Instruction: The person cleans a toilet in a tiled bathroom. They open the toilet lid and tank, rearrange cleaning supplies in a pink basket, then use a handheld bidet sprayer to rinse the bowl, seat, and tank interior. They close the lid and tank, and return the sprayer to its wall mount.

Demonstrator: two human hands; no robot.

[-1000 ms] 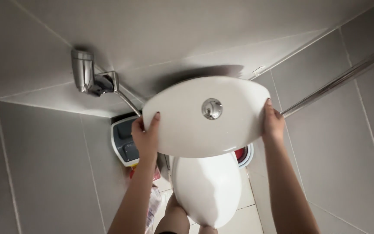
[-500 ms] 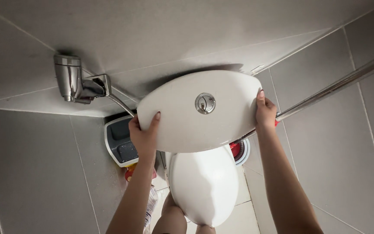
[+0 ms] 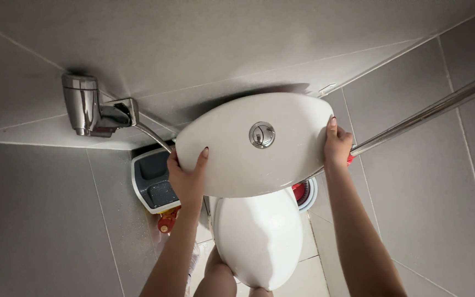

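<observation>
I look down at a white oval toilet tank lid (image 3: 237, 159) with a round chrome flush button (image 3: 262, 134) in its middle. My left hand (image 3: 187, 179) grips the lid's left end, thumb on top. At the lid's right end, my right hand (image 3: 336, 144) holds the edge. Both hands carry the lid above the toilet. Below it lies the closed white toilet seat cover (image 3: 259, 236). The tank itself is hidden under the lid.
A chrome bidet sprayer (image 3: 83, 104) hangs in its wall holder at the left, its hose running down. A grey and white mop bucket (image 3: 152, 181) stands left of the toilet. A metal mop handle (image 3: 430, 113) leans across the right wall. Grey tiles surround everything.
The lid has shifted slightly down and left with both hands still on its ends. The view has drifted, so the sprayer now sits further left.
</observation>
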